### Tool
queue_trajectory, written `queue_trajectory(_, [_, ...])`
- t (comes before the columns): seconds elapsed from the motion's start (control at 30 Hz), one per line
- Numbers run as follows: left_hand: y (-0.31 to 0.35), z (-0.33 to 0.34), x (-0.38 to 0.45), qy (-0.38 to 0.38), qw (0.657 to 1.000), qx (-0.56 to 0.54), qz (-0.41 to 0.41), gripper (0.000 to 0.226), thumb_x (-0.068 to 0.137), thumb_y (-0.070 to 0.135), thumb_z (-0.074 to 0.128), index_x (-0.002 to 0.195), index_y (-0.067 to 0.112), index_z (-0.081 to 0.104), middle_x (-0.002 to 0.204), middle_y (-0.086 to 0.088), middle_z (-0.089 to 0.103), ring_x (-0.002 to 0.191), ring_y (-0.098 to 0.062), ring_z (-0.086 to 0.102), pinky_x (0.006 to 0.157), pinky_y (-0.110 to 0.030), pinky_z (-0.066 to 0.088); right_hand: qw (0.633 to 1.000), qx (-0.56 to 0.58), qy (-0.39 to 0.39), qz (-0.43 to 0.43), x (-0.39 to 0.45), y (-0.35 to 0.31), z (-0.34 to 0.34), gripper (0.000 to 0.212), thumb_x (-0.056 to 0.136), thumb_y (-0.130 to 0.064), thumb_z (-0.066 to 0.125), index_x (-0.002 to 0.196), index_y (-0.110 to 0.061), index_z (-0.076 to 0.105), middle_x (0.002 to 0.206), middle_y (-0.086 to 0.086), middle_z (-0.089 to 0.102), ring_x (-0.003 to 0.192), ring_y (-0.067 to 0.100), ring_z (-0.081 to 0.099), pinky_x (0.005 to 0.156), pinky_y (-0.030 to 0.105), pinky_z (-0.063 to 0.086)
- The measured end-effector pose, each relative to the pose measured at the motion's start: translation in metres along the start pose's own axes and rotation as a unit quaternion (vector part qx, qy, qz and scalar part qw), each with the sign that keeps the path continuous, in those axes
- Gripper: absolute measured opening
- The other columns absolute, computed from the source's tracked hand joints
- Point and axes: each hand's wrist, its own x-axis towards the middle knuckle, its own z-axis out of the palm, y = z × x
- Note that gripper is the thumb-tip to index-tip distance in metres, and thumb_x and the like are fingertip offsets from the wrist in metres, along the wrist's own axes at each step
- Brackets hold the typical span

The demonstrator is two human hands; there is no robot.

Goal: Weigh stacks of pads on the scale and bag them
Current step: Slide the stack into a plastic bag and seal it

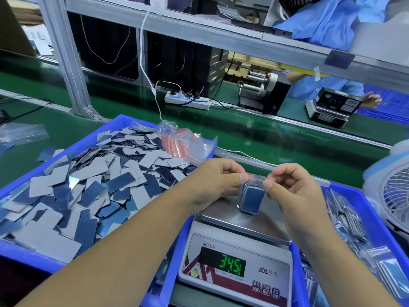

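A stack of blue pads inside a clear zip bag (251,199) stands upright on the steel pan of the scale (239,222), whose green display reads 34.51. My left hand (218,180) pinches the left end of the bag's top strip. My right hand (294,187) pinches the right end of the same strip. To the left, a blue tray (33,255) is heaped with several loose blue and grey pads (93,187). A bundle of empty red-striped zip bags (183,142) lies at that tray's far right corner.
A second blue tray (358,196) on the right holds several filled bags (345,220). A white fan (394,191) stands at the far right. Behind run a green conveyor belt (276,138), a power strip (187,101), a tape dispenser (261,89) and another person's scale (332,107).
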Motion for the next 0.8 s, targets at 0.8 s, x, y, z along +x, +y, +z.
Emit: queue_trajectory(0.8, [0.004, 0.009, -0.003, 0.027, 0.999, 0.042, 0.002, 0.009, 0.071, 0.017, 0.069, 0.069, 0.018, 0.061, 0.086, -0.014, 0.055, 0.084, -0.028, 0.058, 0.091, -0.051, 0.054, 0.999, 0.005, -0.022, 0.027, -0.001, 0.002, 0.002, 0.024, 0.070, -0.010, 0.070, 0.074, -0.032, 0.064, 0.073, -0.005, 0.063, 0.069, 0.011, 0.055, 0.063, 0.020, 0.047])
